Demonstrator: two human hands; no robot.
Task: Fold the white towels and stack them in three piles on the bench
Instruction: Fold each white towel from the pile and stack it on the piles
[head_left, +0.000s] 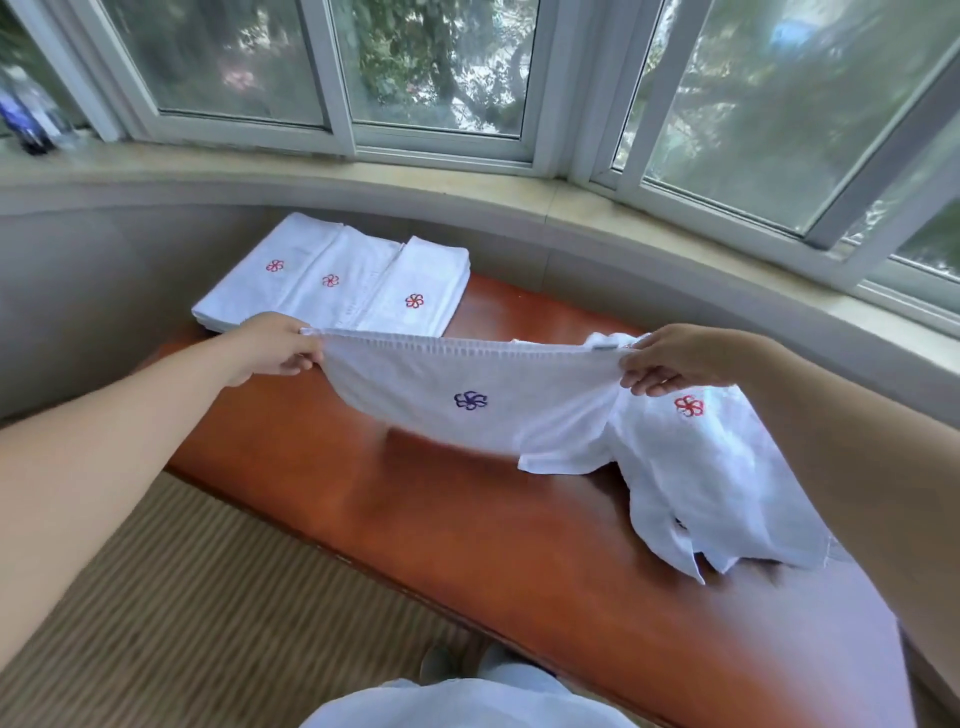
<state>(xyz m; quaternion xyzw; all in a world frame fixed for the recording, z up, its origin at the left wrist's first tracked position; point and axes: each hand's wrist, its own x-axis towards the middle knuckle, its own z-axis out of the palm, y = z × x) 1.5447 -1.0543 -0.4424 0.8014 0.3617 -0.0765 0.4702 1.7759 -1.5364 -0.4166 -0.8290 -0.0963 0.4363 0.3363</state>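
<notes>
Your left hand (280, 345) and right hand (670, 358) each pinched a top corner of the thin white towel with the blue flower (470, 400), stretching its long edge left to right above the polished red-brown desk (441, 519). Its lower edge trailed onto the crumpled unfolded white towels (701, 467) under your right hand. The three folded white stacks (332, 280) lay farther off, beyond your left hand, so I'd judge that hand nearer them.

This looks like a room in a home or a guesthouse, at a bay window. A curved row of white-framed sliding windows (431, 78) looks out on green trees, with a pale stone sill (322, 176) running beneath it. A polished reddish wooden bench (467, 519) follows the curve under the sill, and a striped beige carpet (197, 613) covers the floor. Folded white towels (337, 280) with small embroidered flowers lie on the bench.
</notes>
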